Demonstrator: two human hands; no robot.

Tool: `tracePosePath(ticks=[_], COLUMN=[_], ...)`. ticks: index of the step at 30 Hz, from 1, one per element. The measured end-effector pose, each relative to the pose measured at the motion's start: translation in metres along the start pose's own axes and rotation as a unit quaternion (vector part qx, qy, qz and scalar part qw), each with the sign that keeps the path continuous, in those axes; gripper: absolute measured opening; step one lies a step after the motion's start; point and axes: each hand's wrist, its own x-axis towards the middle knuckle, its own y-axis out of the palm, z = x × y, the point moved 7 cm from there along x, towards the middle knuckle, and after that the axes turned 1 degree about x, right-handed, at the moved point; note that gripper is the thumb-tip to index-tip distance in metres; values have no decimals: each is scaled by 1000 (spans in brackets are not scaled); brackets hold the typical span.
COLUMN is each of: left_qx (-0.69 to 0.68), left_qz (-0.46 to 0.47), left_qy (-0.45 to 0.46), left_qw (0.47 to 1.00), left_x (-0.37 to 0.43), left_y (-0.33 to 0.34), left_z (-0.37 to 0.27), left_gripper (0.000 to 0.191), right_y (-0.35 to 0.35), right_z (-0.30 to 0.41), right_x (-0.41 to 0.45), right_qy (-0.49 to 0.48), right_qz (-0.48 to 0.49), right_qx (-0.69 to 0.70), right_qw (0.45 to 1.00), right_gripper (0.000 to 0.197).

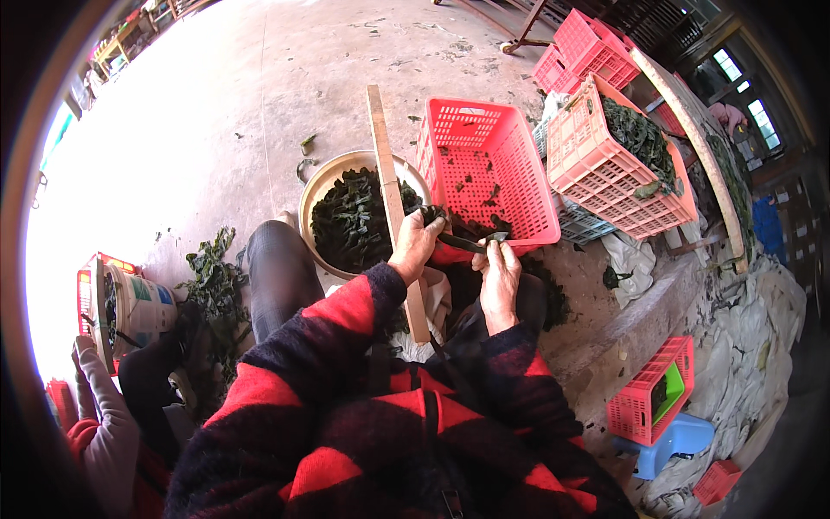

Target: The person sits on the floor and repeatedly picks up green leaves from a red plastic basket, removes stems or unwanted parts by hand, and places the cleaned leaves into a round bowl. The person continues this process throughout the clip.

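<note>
My left hand (417, 243) grips one end of a dark green strip of seaweed (462, 243), with a folded bit showing above the fingers. The strip's other end is pinched in the fingertips of my right hand (499, 282). A small shiny thing shows at those right fingertips; whether it is a blade or wet seaweed I cannot tell. Both hands are just over the near rim of a red plastic crate (535, 178) with scattered seaweed scraps inside. A wooden plank (387, 175) lies across a round metal basin (318, 183) holding dark seaweed pieces (350, 214), beside my left hand.
A pink crate of seaweed (622, 172) stands at right on other crates. Loose seaweed (214, 292) lies on the floor at left, near a white bucket (146, 308) and another person's sleeve (113, 428). A blue stool (677, 441) and a smaller red crate (655, 389) are lower right.
</note>
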Motion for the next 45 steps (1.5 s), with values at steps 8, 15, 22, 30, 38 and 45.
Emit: tracePosePath(ticks=[8, 15, 22, 30, 38, 45], left_qx=[-25, 599, 525, 481, 386, 517], left_qz=[-4, 67, 36, 2, 103, 57], left_qy=[7, 313, 234, 314, 295, 306], left_qw=[1000, 734, 818, 819, 868, 797], left_x=[4, -31, -31, -42, -45, -50], left_y=[-2, 34, 29, 11, 7, 1], left_z=[5, -31, -35, -68, -78, -80], left_gripper=[7, 34, 21, 24, 33, 15], right_y=[-3, 56, 72, 53, 61, 65], right_z=[10, 99, 66, 33, 12, 29], right_x=[1, -29, -8, 23, 12, 1], right_qy=[15, -437, -372, -200, 110, 106], right_qz=[-69, 124, 96, 112, 290, 310], right_qx=[83, -361, -345, -341, -160, -187], right_qw=[994, 815, 856, 912, 937, 926], right_gripper=[17, 10, 8, 15, 18, 30])
